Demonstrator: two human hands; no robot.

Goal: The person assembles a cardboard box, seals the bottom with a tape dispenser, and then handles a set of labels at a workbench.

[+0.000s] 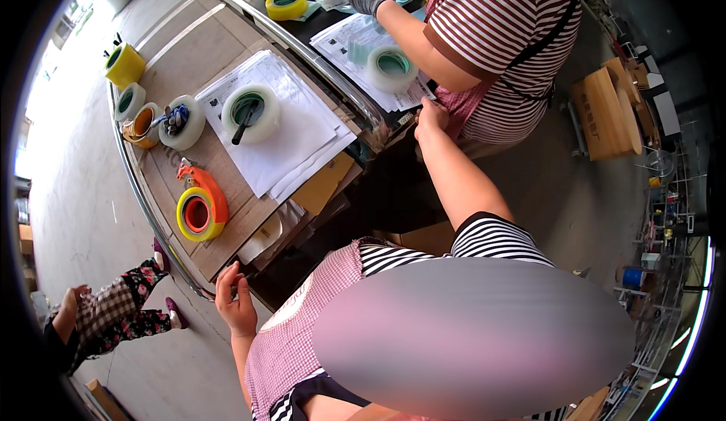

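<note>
Clearly the right hand [431, 114] had the riskier spot. It was stretched far out, knuckles up and fingers pressed together, its tips at the near corner of the papers [355, 43]. Whether it actually pinched a sheet could not be told, because the tips were hidden. Those papers lay just beyond the hand, and a white roll [392, 68] sat on them slightly further out and to the left. A co-worker's forearm [423, 43] crossed directly above.

Probably the main hazard was the roll. If a sheet were tugged toward the hand, the roll could ride along, tip off the corner and drop into the dark gap below the wrist. A sharp pull could also tear the sheet under the roll's weight. The forearm was so close that any lift of the hand might have bumped it and jogged the co-worker's work.

The left hand [236, 306] was low and close to the body. It was loosely curled with its fingertips against the end of the table's rail [204, 294], and it was not clasped round it. That gave little support for such a long reach, so a slip there could have thrown weight forward onto the far hand. A tape dispenser [203, 205] lay just beyond the left hand, near the table edge, where a jolt to the table might have shifted it.
</note>
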